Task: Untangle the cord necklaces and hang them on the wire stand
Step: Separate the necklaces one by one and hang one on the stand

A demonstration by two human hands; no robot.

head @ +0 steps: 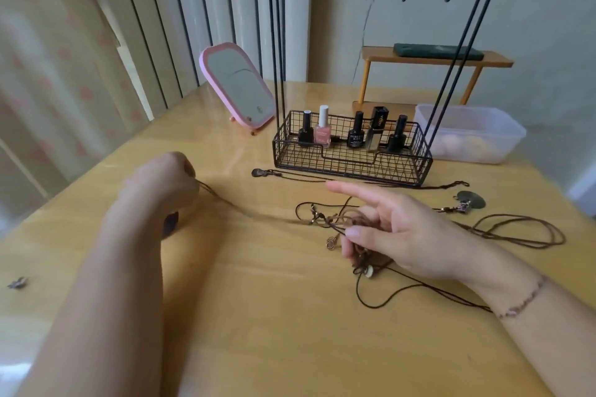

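the tangled cord necklaces (pixel 335 226) lie on the table (pixel 258 316) before the wire stand (pixel 351 151). the left hand (pixel 161 180), motion-blurred, pinches one cord taut. the right hand (pixel 396 235) holds the knot with curled fingers, forefinger straight, grip partly hidden.

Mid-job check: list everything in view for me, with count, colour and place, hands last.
wire stand: 1, black, back centre of table, five hooks bare
polish bottles: 5, one pink, rest dark, in stand's basket
cord necklaces: several, brown, tangled on table in front of stand
round pendant: 1, dull metal, right of tangle
mirror: 1, pink frame, left of stand
plastic tub: 1, clear, right of stand
small shelf: 1, yellow-brown, behind stand, dark object on top
small charm: 1, dark, table's left edge
table: 1, light wood
left hand: pinches a cord, pulled taut leftward
right hand: grips the tangle, index finger straight
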